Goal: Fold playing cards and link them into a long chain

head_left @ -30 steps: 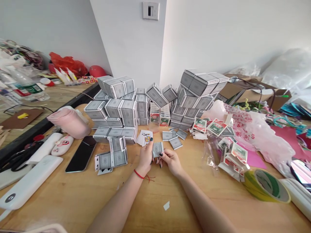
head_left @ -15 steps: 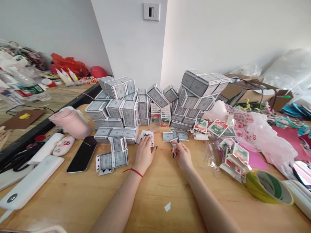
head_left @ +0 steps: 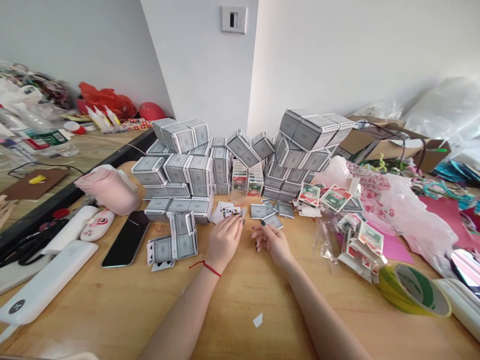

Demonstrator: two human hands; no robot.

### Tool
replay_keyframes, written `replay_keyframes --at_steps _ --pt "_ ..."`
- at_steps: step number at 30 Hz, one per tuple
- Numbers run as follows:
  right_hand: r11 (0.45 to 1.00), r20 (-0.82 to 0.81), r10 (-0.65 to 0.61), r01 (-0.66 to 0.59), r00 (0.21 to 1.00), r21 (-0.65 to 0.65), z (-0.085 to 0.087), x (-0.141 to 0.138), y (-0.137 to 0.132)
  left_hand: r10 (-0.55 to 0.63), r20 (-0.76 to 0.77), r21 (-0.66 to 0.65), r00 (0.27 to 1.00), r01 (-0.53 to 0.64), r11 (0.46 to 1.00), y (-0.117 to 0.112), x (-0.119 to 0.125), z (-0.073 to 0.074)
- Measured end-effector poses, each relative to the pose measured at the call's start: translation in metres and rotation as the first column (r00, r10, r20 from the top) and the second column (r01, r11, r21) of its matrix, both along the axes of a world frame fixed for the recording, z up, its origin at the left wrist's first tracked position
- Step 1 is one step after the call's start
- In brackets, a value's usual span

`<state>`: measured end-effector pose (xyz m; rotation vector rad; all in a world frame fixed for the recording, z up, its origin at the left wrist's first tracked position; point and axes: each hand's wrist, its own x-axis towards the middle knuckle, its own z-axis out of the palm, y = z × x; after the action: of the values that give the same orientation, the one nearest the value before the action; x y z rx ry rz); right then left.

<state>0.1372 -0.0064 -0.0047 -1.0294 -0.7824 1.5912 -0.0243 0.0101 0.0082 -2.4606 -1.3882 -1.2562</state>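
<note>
Tilted up at the fingertips of my left hand (head_left: 226, 241) is a playing card (head_left: 242, 213), pinched and mostly hidden. Beneath and behind that hand lie face-up playing cards (head_left: 221, 209), partly covered by its fingers. My right hand (head_left: 276, 246) has loosely bent fingers that stand apart, with nothing seen in them. Just beyond its fingertips are several grey-backed folded cards (head_left: 258, 211); one card (head_left: 272, 220) lies at an angle close to the index finger, and I cannot tell whether they touch.
Stacked blocks of grey-backed cards (head_left: 189, 175) stand at the back left, more (head_left: 309, 132) at the back right. A joined card piece (head_left: 163, 248) and a phone (head_left: 126, 239) lie left. Card boxes (head_left: 365, 245), a plastic bag (head_left: 397, 200) and yellow tape (head_left: 390, 290) are right.
My right hand has drawn slightly back, letting go of a folded card, which now lies angled on the table. My left hand has lifted a card from the face-up cards.
</note>
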Motion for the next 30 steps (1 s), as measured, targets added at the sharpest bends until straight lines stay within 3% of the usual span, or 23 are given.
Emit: replay_keyframes --at_steps 3,6,8,10,14,17,24,30 --pt "0.999 -0.058 0.033 -0.034 0.998 -0.014 0.002 -0.001 -0.001 -0.232 -0.031 -0.006 0.972 0.232 0.973 -0.011 0.009 0.006" --pt "0.995 0.009 -0.101 0.101 0.995 -0.006 -0.003 0.0 0.0 -0.397 -0.025 -0.045 0.917 0.396 0.917 -0.018 0.016 0.008" --pt "0.979 0.083 -0.205 0.204 0.975 0.013 -0.008 0.001 0.002 -0.448 0.001 -0.081 0.894 0.446 0.891 -0.019 0.018 0.007" --pt "0.962 0.112 -0.274 0.272 0.955 0.038 -0.012 0.003 0.005 -0.405 0.038 -0.111 0.914 0.407 0.907 -0.016 0.016 0.005" --pt "0.929 0.133 -0.369 0.364 0.92 0.064 -0.013 0.003 0.007 -0.122 0.049 -0.18 0.991 0.129 0.975 -0.003 0.007 -0.004" --pt "0.927 0.131 -0.376 0.372 0.917 0.051 -0.011 0.003 0.006 -0.041 -0.042 -0.236 0.998 0.03 0.971 0.005 0.0 -0.011" --pt "0.939 0.168 -0.342 0.339 0.924 0.052 -0.013 0.004 0.005 0.015 -0.075 -0.21 0.997 -0.031 0.977 0.009 -0.002 -0.017" --pt "0.962 0.121 -0.269 0.272 0.955 -0.002 -0.008 0.002 0.004 0.106 0.059 -0.095 0.993 -0.1 0.99 0.005 -0.001 -0.009"
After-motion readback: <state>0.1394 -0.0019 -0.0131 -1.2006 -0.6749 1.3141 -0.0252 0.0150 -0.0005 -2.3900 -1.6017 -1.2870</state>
